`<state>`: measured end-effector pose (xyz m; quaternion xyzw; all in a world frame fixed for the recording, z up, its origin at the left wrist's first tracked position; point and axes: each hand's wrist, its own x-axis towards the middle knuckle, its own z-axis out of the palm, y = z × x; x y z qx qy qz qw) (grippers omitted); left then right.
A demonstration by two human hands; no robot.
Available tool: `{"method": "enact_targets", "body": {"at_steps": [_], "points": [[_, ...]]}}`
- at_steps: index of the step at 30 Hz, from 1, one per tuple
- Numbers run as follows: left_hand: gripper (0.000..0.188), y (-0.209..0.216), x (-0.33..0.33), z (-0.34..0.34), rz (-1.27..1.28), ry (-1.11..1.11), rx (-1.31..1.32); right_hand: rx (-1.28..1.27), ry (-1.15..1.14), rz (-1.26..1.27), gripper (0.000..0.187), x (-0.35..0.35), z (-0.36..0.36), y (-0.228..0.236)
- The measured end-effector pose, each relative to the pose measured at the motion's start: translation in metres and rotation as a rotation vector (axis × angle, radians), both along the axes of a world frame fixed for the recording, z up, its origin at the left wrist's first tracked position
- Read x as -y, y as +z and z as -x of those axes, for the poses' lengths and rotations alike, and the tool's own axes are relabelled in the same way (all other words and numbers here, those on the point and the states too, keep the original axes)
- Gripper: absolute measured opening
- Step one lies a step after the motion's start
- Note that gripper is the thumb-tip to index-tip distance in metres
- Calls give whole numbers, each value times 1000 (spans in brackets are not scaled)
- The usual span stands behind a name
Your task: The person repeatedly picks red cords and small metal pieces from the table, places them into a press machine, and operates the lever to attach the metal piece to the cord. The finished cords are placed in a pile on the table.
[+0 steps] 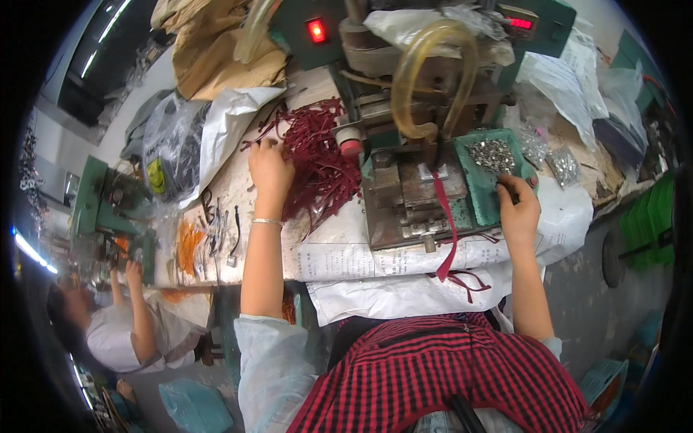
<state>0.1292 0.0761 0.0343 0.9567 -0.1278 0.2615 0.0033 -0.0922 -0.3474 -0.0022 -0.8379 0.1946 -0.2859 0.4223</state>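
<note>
At the left edge of a heap of dark red straps (317, 155), my left hand (271, 169) has its fingers closed on a dark red strap. My right hand (520, 209) is at the near right rim of a green tray (485, 198) holding small silver metal pieces (492, 155). Its fingers are bent together, and anything between them is too small to make out. Between my hands stands a bench press (404, 195). One red strap (445, 224) hangs from the press's working spot down over its front. Neither hand touches that strap.
A yellowish hose (404, 79) loops above the press. Bags of metal pieces (563, 166) lie at the right. Loose red straps (469, 285) rest on the white sheet (361, 289) at the front. Plastic bags (173, 144) stand left. Another person (123, 332) works at far left.
</note>
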Motion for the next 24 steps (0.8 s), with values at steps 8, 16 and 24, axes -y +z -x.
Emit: {"method": "enact_targets", "body": {"at_steps": [8,16,24], "points": [[9,-3,15,42,474,-274,221,98,-196,36,13,13,61,4],[29,7,56,80,1559,-366,-484,340,329,-30,20,-64,-22,88],[15,19,88,131,1558,-180,-113,384,377,-581,50,-91,-37,79]]}}
